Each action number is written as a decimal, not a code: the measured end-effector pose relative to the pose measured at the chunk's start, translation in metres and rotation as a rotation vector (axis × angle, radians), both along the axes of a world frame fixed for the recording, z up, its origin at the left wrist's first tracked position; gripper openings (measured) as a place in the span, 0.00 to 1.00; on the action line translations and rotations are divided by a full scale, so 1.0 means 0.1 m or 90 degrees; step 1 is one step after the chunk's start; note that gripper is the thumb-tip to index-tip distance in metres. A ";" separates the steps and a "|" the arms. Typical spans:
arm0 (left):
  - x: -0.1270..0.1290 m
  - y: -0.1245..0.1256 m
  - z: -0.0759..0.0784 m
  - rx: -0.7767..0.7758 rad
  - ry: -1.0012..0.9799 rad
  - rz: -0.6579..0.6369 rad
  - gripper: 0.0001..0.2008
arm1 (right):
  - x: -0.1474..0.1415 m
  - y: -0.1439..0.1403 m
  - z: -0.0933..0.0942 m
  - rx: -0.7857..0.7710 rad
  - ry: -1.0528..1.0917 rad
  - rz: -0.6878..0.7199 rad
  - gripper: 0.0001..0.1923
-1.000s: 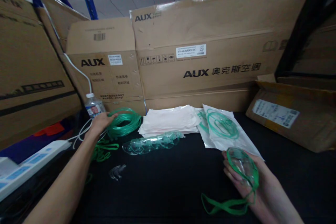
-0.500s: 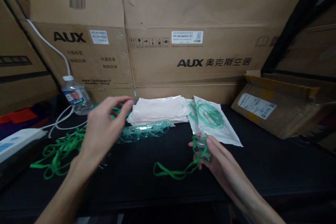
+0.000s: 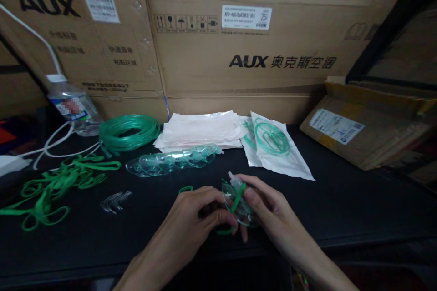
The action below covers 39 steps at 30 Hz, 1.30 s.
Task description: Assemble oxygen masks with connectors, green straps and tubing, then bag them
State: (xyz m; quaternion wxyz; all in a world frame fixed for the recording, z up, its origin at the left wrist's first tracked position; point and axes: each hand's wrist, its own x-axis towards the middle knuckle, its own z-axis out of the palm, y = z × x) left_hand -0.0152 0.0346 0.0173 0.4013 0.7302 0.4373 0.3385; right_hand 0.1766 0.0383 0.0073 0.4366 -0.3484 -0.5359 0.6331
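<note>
Left hand (image 3: 191,216) joined right hand (image 3: 269,211) on mask (image 3: 239,200), bagged tubing (image 3: 273,143) behind

Bottle (image 3: 73,107) label blurred; mask (image 3: 239,202) perhaps half hidden.

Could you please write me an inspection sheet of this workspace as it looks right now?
Surface: black table, dark and matte.
Job's things: clear mask with a green strap, held between both hands.
Clutter: row of clear masks, stack of white bags, bagged tubing, coil of green tubing, loose green straps, small metal clips, water bottle.
Grips: left hand pinches the strap; right hand holds the mask.
Cables: white cable at the left.
Surroundings: AUX cardboard boxes behind, a flat carton at the right.
</note>
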 end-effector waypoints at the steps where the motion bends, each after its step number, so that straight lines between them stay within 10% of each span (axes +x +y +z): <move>1: -0.01 -0.01 0.00 -0.014 -0.012 -0.006 0.06 | 0.00 -0.01 0.00 -0.012 0.003 -0.001 0.19; 19: 0.04 -0.09 -0.01 -0.080 -0.008 0.047 0.18 | 0.00 -0.14 -0.18 0.732 -0.562 -0.253 0.17; 29: 0.08 -0.19 0.02 -0.041 0.027 0.030 0.14 | 0.09 -0.10 -0.27 0.675 -0.585 -0.127 0.19; 39: 0.04 -0.41 0.08 0.027 0.144 -0.007 0.09 | -0.04 0.02 -0.14 0.507 -0.522 -0.230 0.08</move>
